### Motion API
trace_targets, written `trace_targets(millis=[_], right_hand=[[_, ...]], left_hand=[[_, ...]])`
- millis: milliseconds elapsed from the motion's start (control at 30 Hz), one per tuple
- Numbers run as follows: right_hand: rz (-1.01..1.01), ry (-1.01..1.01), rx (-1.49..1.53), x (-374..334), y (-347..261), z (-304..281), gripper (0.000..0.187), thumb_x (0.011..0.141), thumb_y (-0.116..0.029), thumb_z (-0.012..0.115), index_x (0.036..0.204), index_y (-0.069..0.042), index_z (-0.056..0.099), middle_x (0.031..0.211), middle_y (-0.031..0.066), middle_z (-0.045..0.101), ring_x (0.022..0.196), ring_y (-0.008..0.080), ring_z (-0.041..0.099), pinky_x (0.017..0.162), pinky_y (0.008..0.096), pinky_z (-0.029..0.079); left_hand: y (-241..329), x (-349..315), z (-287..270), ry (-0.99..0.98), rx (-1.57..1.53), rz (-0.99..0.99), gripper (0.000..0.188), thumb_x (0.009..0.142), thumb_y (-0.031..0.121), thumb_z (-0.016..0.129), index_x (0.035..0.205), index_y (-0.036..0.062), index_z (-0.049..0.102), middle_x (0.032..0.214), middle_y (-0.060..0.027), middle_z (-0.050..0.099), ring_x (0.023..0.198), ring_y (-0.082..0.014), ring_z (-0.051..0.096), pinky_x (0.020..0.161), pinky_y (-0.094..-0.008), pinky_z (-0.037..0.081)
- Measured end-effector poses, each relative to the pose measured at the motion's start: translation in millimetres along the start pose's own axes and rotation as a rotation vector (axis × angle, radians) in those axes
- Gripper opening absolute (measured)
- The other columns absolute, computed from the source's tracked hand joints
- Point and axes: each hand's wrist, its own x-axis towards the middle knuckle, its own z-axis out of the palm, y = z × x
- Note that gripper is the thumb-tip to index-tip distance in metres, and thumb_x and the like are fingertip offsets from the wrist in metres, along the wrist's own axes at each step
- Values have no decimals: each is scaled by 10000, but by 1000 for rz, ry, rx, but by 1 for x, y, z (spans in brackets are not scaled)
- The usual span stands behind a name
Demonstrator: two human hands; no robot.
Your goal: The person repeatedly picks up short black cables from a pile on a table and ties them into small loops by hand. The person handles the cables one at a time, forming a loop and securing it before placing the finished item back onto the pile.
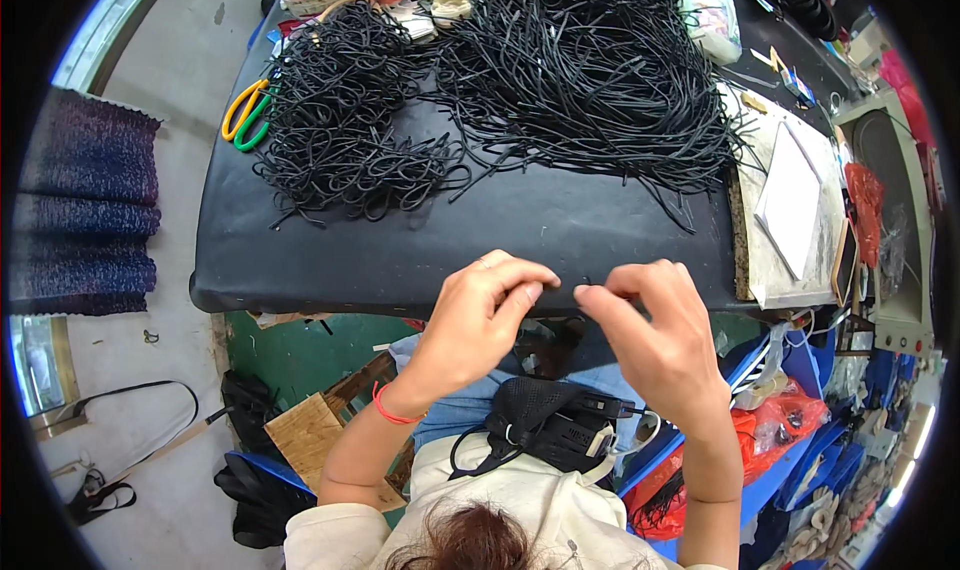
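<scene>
Over the near edge of the black table, my left hand [475, 315] is closed in a pinch, thumb against forefinger. Facing it a short gap away, my right hand [660, 335] is pinched too. A tiny dark bit shows at the right fingertips, but against the black surface I cannot make out what either hand holds. Beyond the hands lies a tangled pile of looped black cords [350, 110] on the left. A larger heap of straighter black cords [600, 80] spreads to its right, with loose ends reaching toward me.
Scissors with yellow and green handles [245, 115] lie at the table's left edge. A pale board [740, 240] with a white sheet [790, 200] sits on the right. Below the board, red plastic bags [780, 425] rest in a blue container. A wooden box [310, 435] stands at lower left.
</scene>
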Motion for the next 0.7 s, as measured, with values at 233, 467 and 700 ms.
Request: trace_targets(millis=[233,467,700], right_hand=[[365,-1,525,-2,25,21,79,808,-21,581,880,7,601,765,99,551,660,212,549,596,295,433],[610,6,729,-19,-12,32,155,815,14,554,965,32,591,807,117,624,709,155,617,631,261,474],[781,26,1438,-24,-20,27,202,865,-18,543,1062,7,574,914,89,647,791,129,619,676,237,505]], left_hand=[[11,-6,-1,-150,-616,-125,377,881,82,547,1241,1,468,873,3,523,760,-80,523,715,-226,460],[2,0,5,-92,-732,-172,303,896,104,525,1177,-10,514,978,-34,582,780,-71,532,720,-218,462],[2,-4,9,-8,-636,-64,201,863,48,560,1054,-9,595,985,-76,617,850,-94,570,751,-226,476]])
